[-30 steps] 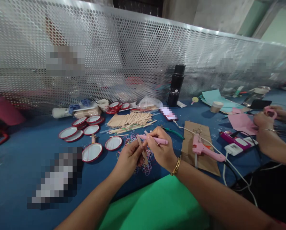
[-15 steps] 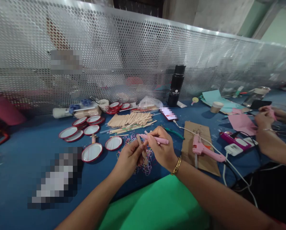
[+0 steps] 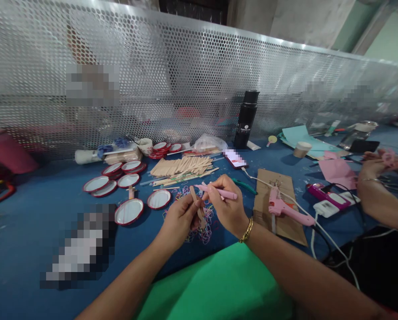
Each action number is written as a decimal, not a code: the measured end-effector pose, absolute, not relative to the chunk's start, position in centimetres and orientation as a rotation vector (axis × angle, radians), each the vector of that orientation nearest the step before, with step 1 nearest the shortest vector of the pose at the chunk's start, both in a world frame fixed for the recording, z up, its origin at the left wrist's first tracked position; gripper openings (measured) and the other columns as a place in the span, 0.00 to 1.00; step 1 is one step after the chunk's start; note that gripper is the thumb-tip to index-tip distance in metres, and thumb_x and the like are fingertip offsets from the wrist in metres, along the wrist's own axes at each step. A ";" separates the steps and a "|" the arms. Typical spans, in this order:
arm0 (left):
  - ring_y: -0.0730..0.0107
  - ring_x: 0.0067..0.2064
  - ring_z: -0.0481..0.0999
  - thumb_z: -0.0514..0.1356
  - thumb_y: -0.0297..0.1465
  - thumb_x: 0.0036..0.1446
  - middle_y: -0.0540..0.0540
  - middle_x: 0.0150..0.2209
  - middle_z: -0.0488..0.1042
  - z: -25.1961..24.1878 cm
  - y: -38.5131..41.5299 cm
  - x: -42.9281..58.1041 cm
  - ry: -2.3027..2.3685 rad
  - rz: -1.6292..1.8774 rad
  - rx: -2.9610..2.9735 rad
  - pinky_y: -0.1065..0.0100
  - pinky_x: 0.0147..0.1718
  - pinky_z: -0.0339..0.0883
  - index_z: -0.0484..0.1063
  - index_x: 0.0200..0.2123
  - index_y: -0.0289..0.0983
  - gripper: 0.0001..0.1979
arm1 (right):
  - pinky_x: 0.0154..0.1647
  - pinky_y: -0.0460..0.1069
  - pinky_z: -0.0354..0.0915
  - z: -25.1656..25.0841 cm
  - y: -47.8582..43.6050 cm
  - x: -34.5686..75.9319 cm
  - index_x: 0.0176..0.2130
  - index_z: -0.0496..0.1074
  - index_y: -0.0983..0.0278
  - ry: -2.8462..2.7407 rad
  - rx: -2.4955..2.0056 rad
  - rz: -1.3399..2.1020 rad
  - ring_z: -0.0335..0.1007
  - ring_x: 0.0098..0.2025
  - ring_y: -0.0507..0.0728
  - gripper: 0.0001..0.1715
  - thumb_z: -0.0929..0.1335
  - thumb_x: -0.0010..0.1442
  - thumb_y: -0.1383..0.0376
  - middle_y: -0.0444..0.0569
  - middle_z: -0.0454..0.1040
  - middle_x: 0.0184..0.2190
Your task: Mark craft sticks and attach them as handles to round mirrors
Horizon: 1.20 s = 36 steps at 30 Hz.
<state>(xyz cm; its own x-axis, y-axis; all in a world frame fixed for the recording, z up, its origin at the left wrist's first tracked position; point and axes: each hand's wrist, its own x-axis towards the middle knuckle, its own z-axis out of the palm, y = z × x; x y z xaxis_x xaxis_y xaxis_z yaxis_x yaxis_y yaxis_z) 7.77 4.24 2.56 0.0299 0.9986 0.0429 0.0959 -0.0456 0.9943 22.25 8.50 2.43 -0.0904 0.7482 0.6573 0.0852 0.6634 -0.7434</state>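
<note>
My left hand [image 3: 182, 213] pinches a wooden craft stick [image 3: 197, 202] that stands tilted between thumb and fingers. In my right hand [image 3: 227, 202] is a pink marker [image 3: 223, 192], its tip pointing left, close to the upper part of the stick. A second pale pink piece shows beside the marker, partly hidden by the fingers. Under both hands lies a tangle of coloured rubber bands [image 3: 205, 233]. Just behind them is a pile of craft sticks [image 3: 182, 166]. Several red-rimmed round lids [image 3: 129, 211] lie left of my left hand.
Right of my hands, a pink glue gun [image 3: 287, 209] rests on cardboard [image 3: 262, 178], with white cables running nearby. A black bottle [image 3: 246, 120] and a phone [image 3: 235, 159] stand and lie behind. Another person's hands [image 3: 374, 169] hold pink paper at far right. Green material [image 3: 219, 284] is in front.
The marker tip has drawn back a little from the stick, which my left hand still grips. At far right, the other person's hands have shifted with the pink paper.
</note>
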 end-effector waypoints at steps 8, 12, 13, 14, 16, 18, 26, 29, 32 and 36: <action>0.76 0.18 0.62 0.62 0.55 0.55 0.55 0.19 0.67 2.5 4.4 7.8 1.247 1.154 1.328 0.72 0.16 0.55 0.67 0.28 0.38 0.25 | 0.35 0.49 0.69 2.3 8.5 22.2 0.32 0.69 0.59 -1.591 -0.697 0.646 0.73 0.30 0.54 0.08 0.67 0.66 0.65 0.42 0.76 0.27; 0.76 0.18 0.63 0.62 0.55 0.56 0.55 0.19 0.66 2.5 4.4 7.8 1.238 1.161 1.335 0.73 0.17 0.55 0.67 0.28 0.39 0.25 | 0.36 0.49 0.69 2.5 8.4 22.2 0.31 0.70 0.59 -1.595 -0.688 0.666 0.74 0.30 0.54 0.09 0.66 0.65 0.66 0.42 0.76 0.26; 0.76 0.18 0.63 0.62 0.55 0.56 0.56 0.18 0.66 2.5 4.4 7.8 1.237 1.164 1.340 0.73 0.17 0.55 0.66 0.27 0.39 0.25 | 0.36 0.50 0.69 2.5 8.4 22.2 0.31 0.70 0.59 -1.604 -0.688 0.670 0.74 0.31 0.54 0.09 0.67 0.65 0.66 0.43 0.75 0.26; 0.76 0.18 0.62 0.62 0.54 0.56 0.56 0.18 0.65 2.5 4.4 7.8 1.239 1.166 1.344 0.73 0.17 0.56 0.66 0.27 0.39 0.25 | 0.36 0.50 0.69 2.5 8.4 22.2 0.31 0.70 0.59 -1.610 -0.689 0.672 0.74 0.31 0.54 0.08 0.67 0.65 0.66 0.43 0.75 0.26; 0.76 0.18 0.62 0.62 0.54 0.56 0.56 0.18 0.65 2.5 4.3 7.8 1.252 1.166 1.347 0.73 0.17 0.55 0.66 0.27 0.39 0.24 | 0.36 0.49 0.69 2.5 8.5 22.2 0.31 0.70 0.59 -1.608 -0.693 0.671 0.74 0.31 0.54 0.08 0.67 0.65 0.66 0.43 0.76 0.27; 0.76 0.18 0.62 0.62 0.54 0.56 0.56 0.19 0.65 2.5 4.3 7.7 1.265 1.164 1.346 0.72 0.17 0.55 0.67 0.28 0.38 0.24 | 0.36 0.49 0.69 2.4 8.5 22.3 0.32 0.70 0.59 -1.596 -0.699 0.661 0.73 0.31 0.54 0.09 0.67 0.65 0.66 0.42 0.76 0.27; 0.76 0.18 0.62 0.62 0.53 0.57 0.56 0.18 0.65 2.4 4.3 7.8 1.244 1.167 1.338 0.72 0.17 0.54 0.66 0.27 0.39 0.23 | 0.36 0.50 0.69 2.5 8.4 22.2 0.32 0.70 0.59 -1.608 -0.697 0.705 0.74 0.31 0.55 0.07 0.67 0.65 0.66 0.43 0.76 0.27; 0.75 0.18 0.62 0.62 0.53 0.56 0.55 0.18 0.66 2.4 4.3 7.7 1.256 1.163 1.321 0.72 0.17 0.54 0.68 0.29 0.38 0.23 | 0.35 0.50 0.69 2.5 8.5 22.2 0.32 0.69 0.59 -1.585 -0.702 0.685 0.73 0.30 0.54 0.07 0.67 0.65 0.66 0.42 0.76 0.26; 0.75 0.18 0.62 0.62 0.53 0.57 0.55 0.19 0.66 2.4 4.3 7.7 1.251 1.168 1.332 0.72 0.17 0.54 0.67 0.28 0.38 0.23 | 0.35 0.50 0.69 2.4 8.5 22.2 0.31 0.69 0.59 -1.597 -0.694 0.671 0.73 0.30 0.54 0.09 0.67 0.65 0.66 0.43 0.76 0.26; 0.75 0.18 0.62 0.63 0.53 0.57 0.55 0.19 0.65 2.5 4.3 7.7 1.249 1.174 1.345 0.72 0.17 0.55 0.67 0.27 0.38 0.23 | 0.36 0.49 0.69 2.4 8.5 22.3 0.33 0.70 0.60 -1.604 -0.699 0.678 0.74 0.31 0.54 0.07 0.67 0.65 0.66 0.43 0.76 0.27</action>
<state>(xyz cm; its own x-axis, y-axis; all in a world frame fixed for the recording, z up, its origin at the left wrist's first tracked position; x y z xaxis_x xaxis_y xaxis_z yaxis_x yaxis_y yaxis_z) 7.72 4.31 2.50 0.0272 0.9983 0.0524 0.1141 -0.0552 0.9919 22.26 8.49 2.43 -0.1202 0.7589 0.6400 0.0698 0.6496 -0.7571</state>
